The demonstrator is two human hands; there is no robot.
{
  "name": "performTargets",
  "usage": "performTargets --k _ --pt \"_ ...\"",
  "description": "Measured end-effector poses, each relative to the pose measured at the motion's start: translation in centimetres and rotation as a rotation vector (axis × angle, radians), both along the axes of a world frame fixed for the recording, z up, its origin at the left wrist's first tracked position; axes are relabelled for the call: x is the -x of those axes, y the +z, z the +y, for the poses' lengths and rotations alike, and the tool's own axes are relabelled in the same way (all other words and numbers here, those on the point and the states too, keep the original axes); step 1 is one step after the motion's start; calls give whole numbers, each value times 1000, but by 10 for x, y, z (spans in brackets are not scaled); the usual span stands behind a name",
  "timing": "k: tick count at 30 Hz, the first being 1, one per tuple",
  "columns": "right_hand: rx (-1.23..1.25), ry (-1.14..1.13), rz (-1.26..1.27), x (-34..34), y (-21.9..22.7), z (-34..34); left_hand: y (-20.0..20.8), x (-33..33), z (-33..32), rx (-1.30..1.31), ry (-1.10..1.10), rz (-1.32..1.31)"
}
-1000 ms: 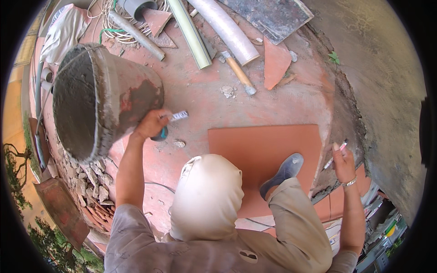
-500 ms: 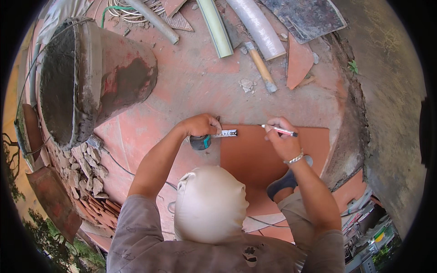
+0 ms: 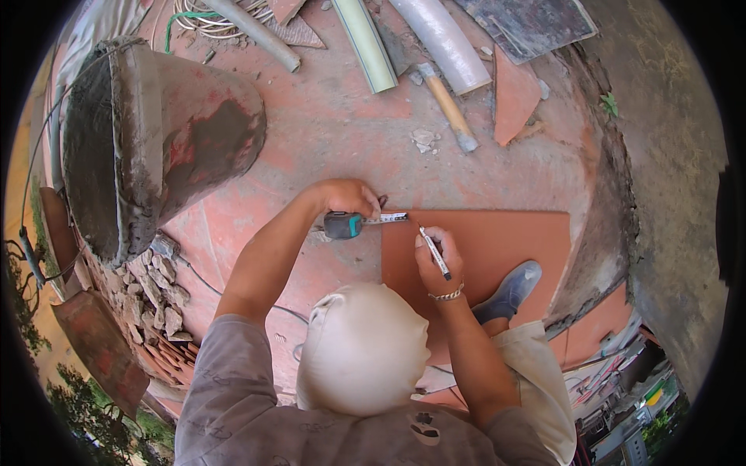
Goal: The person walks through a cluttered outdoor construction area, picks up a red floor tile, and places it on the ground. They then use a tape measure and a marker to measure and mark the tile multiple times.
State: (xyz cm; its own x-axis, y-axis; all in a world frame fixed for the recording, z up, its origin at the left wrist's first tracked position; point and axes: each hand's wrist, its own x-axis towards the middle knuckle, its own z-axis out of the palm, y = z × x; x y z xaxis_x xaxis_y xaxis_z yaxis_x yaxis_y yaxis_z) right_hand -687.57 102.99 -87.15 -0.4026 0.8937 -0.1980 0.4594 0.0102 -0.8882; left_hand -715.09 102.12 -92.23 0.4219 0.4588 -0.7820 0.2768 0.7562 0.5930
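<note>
Grips a tape measure point(image 3: 342, 225) in the left hand point(image 3: 347, 198), with its strip point(image 3: 391, 218) pointing right onto the red tile point(image 3: 513, 241), and a pen point(image 3: 436, 255) in the nearer right hand point(image 3: 440, 268), above the tile's far-left part.

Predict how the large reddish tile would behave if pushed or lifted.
The tile would probably stay stiff, given its slab shape. It may be brittle: a similarly coloured pointed shard lies nearby. Lying flat, it seems unlikely to roll.

Bright diffuse daylight, apparently from overhead, soft shadows, mild sheen on cap point(image 3: 362, 349), bucket point(image 3: 167, 144) interior dark, black fisheye surround, pipe point(image 3: 444, 45) bowed near upper rim, foliage point(image 3: 93, 423) indistinct lower left, tape point(image 3: 386, 218) markings barely legible.
</note>
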Motion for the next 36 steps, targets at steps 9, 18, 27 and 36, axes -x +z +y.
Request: performTargets --k 9,18,27,36 --pt "-196 59 12 6 -11 -4 -5 1 7 47 -16 3" --pt "-251 116 46 11 -17 0 -8 1 9 105 25 -62" --pt "-274 138 66 10 -20 0 -6 0 8 160 79 -107" --pt "-291 141 63 10 -21 -3 -8 -1 7 148 78 -93"
